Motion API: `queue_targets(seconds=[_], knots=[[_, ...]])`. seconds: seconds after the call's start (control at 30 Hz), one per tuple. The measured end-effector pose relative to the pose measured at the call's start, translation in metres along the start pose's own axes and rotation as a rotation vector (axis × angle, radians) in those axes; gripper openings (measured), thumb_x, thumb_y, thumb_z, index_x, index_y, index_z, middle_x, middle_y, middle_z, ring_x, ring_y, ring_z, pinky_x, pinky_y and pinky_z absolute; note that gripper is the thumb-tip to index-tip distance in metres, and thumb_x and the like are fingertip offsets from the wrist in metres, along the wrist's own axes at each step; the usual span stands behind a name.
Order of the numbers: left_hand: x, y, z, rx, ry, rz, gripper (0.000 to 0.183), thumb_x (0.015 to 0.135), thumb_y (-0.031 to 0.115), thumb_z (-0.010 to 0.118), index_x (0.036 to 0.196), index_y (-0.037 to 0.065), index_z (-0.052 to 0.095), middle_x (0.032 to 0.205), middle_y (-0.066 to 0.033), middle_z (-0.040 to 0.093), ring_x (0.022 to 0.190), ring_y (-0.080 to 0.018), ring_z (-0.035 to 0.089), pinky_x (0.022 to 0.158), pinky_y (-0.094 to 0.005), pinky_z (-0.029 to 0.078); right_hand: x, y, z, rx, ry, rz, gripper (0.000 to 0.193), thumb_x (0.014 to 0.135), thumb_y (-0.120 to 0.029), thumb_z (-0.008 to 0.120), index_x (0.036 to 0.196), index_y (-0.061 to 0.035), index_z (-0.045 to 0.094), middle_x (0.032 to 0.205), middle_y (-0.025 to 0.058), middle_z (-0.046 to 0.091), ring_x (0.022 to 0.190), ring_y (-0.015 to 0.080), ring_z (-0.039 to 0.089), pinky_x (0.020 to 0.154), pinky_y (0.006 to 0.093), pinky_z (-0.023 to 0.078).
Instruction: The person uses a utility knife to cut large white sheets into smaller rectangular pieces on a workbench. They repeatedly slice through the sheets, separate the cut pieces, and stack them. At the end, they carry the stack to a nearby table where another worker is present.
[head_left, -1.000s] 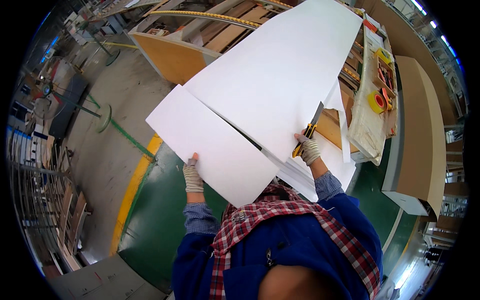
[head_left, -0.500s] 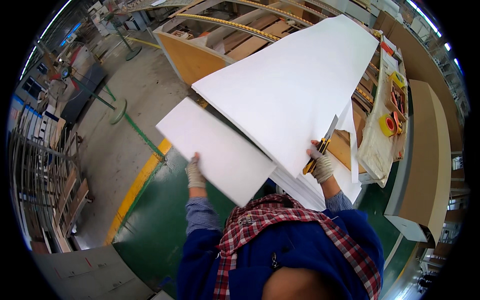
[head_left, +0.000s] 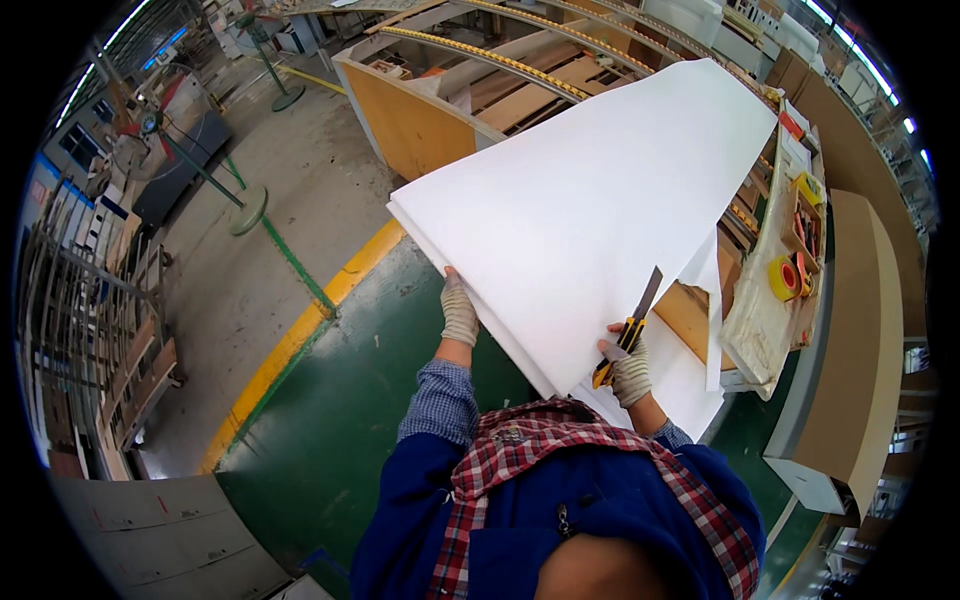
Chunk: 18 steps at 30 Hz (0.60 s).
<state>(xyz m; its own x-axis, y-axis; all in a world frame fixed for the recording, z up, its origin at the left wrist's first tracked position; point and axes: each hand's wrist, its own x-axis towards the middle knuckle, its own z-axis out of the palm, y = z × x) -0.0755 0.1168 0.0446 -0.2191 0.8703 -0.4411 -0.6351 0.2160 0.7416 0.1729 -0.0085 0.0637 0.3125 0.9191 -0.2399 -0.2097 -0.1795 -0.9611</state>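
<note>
Right hand [head_left: 628, 372] has its fingers clamped round a yellow-and-black utility knife [head_left: 631, 334], blade out over a big white sheet [head_left: 590, 210] lying across the roller bench [head_left: 420, 125]. Left hand [head_left: 459, 312] is at the sheet's left edge, can't tell if those fingers are pinching. Off right, a little wooden box [head_left: 818, 232] holds red-handled tools [head_left: 803, 228], yellow tape roll [head_left: 775, 280] beside it.

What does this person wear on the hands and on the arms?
The left hand and right hand wear off-white gloves that leave some fingertips uncovered. Finely checked blue-and-white cuffs cover the forearms; above them are plain, deeper blue sleeves.
</note>
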Motion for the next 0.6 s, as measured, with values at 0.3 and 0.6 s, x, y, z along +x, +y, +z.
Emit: queue_targets(seconds=[0.3, 0.6], knots=[[0.022, -0.016, 0.001, -0.139, -0.017, -0.007, 0.072, 0.079, 0.055, 0.046, 0.124, 0.000, 0.033, 0.118, -0.0152, 0.044, 0.102, -0.0266, 0.047, 0.087, -0.0373, 0.040, -0.004, 0.004, 0.000, -0.031, -0.018, 0.033, 0.025, 0.067, -0.004, 0.066, 0.088, -0.0097, 0.053, 0.068, -0.0047, 0.046, 0.055, 0.0051, 0.042, 0.048, 0.0196, 0.034], [0.008, -0.017, 0.009, -0.105, -0.123, 0.139, 0.051, 0.077, 0.030, 0.054, 0.114, -0.003, 0.041, 0.106, -0.0159, 0.051, 0.094, -0.0273, 0.052, 0.078, -0.0380, 0.046, 0.000, 0.014, -0.003, -0.119, 0.010, -0.065, 0.024, 0.068, -0.006, 0.066, 0.088, -0.0091, 0.052, 0.072, -0.0023, 0.049, 0.057, 0.0084, 0.046, 0.049, 0.0206, 0.040]])
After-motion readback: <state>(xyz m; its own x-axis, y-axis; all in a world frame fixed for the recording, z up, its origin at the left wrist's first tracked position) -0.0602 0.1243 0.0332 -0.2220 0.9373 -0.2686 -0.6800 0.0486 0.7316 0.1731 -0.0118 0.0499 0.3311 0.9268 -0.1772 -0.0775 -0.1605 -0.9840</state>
